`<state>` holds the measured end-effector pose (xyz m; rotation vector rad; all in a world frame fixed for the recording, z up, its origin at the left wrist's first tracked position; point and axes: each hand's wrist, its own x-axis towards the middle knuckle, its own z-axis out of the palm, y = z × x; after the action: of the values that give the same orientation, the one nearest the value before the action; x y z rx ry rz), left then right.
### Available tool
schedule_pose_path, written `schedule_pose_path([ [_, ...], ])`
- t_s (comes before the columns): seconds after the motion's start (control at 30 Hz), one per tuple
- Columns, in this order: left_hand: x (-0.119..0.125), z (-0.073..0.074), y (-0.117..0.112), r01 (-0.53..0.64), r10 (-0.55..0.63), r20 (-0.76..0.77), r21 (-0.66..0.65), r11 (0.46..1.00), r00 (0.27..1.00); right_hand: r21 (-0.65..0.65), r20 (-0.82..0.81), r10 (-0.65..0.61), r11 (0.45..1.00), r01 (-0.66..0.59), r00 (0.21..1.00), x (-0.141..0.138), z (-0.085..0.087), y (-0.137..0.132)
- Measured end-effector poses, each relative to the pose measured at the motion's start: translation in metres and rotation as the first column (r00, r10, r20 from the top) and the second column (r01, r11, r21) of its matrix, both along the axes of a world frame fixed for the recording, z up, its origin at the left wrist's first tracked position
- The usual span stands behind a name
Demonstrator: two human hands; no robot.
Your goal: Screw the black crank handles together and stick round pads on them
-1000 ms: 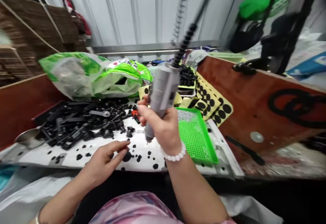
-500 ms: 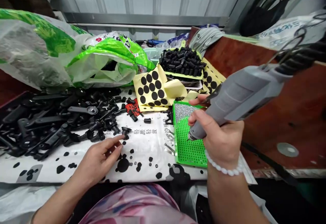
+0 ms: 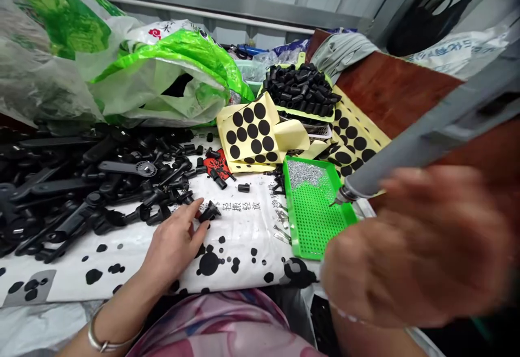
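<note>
My left hand [image 3: 175, 240] rests on the spotted white sheet [image 3: 122, 259], fingers pinching a small black plastic part [image 3: 209, 212] at the edge of a big heap of black plastic parts [image 3: 89, 178]. My right hand [image 3: 414, 248], blurred and close to the camera, is wrapped round a grey electric screwdriver [image 3: 430, 135]. The tool's tip [image 3: 338, 200] hovers over the right rim of a green perforated tray [image 3: 312, 205] that holds small silver screws [image 3: 303, 173] at its far end.
Yellow backing sheets with round black pads [image 3: 252, 132] lie behind the tray. A tray of short black tubes [image 3: 300, 87] stands further back. Green and clear plastic bags [image 3: 122, 70] fill the left rear. A brown wooden board [image 3: 402, 97] walls the right side.
My right hand drew the screwdriver closer to the camera and to the right, its tip staying over the green tray. My left hand reached forward and closed on the small black part.
</note>
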<state>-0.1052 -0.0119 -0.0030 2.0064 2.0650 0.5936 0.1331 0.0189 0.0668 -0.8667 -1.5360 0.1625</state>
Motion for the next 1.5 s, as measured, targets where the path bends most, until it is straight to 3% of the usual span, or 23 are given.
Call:
schedule_pose_path([
  [0.07, -0.001, 0.001, -0.009, 0.06, -0.074, 0.117, 0.12, 0.991, 0.99, -0.052, 0.266, 0.256, 0.966, -0.252, 0.929, -0.013, -0.014, -0.002],
  [0.13, 0.0, 0.006, -0.018, 0.12, -0.162, 0.169, 0.235, 0.965, 0.972, -0.255, 0.382, 0.441, 0.895, -0.367, 0.812, -0.027, -0.028, 0.003],
  [0.2, 0.002, 0.013, -0.025, 0.182, -0.243, 0.177, 0.305, 0.935, 0.954, -0.453, 0.338, 0.623, 0.765, -0.458, 0.706, -0.037, -0.038, 0.01],
  [0.27, 0.004, 0.017, -0.029, 0.236, -0.297, 0.157, 0.317, 0.918, 0.942, -0.54, 0.241, 0.753, 0.628, -0.56, 0.612, -0.041, -0.044, 0.015],
  [0.3, 0.005, 0.018, -0.03, 0.256, -0.311, 0.144, 0.309, 0.916, 0.939, -0.553, 0.197, 0.786, 0.583, -0.595, 0.587, -0.042, -0.045, 0.017],
  [0.37, 0.006, 0.015, -0.03, 0.274, -0.322, 0.149, 0.273, 0.922, 0.935, -0.548, 0.155, 0.809, 0.548, -0.632, 0.567, -0.041, -0.045, 0.018],
  [0.53, 0.008, 0.001, -0.026, 0.247, -0.306, 0.311, 0.214, 0.945, 0.9, -0.532, 0.207, 0.788, 0.588, -0.61, 0.58, -0.04, -0.051, 0.011],
  [0.67, 0.008, 0.004, -0.026, 0.299, -0.336, 0.399, 0.153, 0.942, 0.853, -0.397, 0.369, 0.692, 0.721, -0.568, 0.62, -0.04, -0.061, 0.002],
  [0.77, 0.006, 0.012, -0.026, 0.404, -0.4, 0.46, 0.094, 0.91, 0.793, -0.323, 0.525, 0.629, 0.77, -0.55, 0.573, -0.038, -0.066, -0.003],
  [0.9, 0.005, 0.014, -0.023, 0.461, -0.44, 0.507, 0.092, 0.883, 0.741, -0.346, 0.527, 0.642, 0.76, -0.55, 0.557, -0.036, -0.066, -0.004],
  [1.03, 0.007, 0.006, -0.019, 0.457, -0.496, 0.283, 0.195, 0.868, 0.821, -0.437, 0.441, 0.691, 0.722, -0.536, 0.572, -0.04, -0.066, -0.002],
  [1.17, 0.006, -0.002, -0.018, 0.474, -0.521, 0.103, 0.295, 0.83, 0.847, -0.531, 0.411, 0.707, 0.698, -0.48, 0.575, -0.047, -0.065, -0.005],
  [1.27, 0.004, -0.007, -0.018, 0.44, -0.5, 0.102, 0.349, 0.827, 0.86, -0.555, 0.301, 0.688, 0.689, -0.466, 0.66, -0.055, -0.062, -0.011],
  [1.37, 0.003, -0.012, -0.018, 0.41, -0.476, 0.075, 0.401, 0.819, 0.876, -0.573, 0.236, 0.609, 0.717, -0.397, 0.757, -0.065, -0.061, -0.018],
  [1.5, 0.005, -0.019, -0.016, 0.377, -0.414, -0.026, 0.471, 0.798, 0.91, -0.616, 0.171, 0.536, 0.713, -0.335, 0.827, -0.074, -0.065, -0.019],
])
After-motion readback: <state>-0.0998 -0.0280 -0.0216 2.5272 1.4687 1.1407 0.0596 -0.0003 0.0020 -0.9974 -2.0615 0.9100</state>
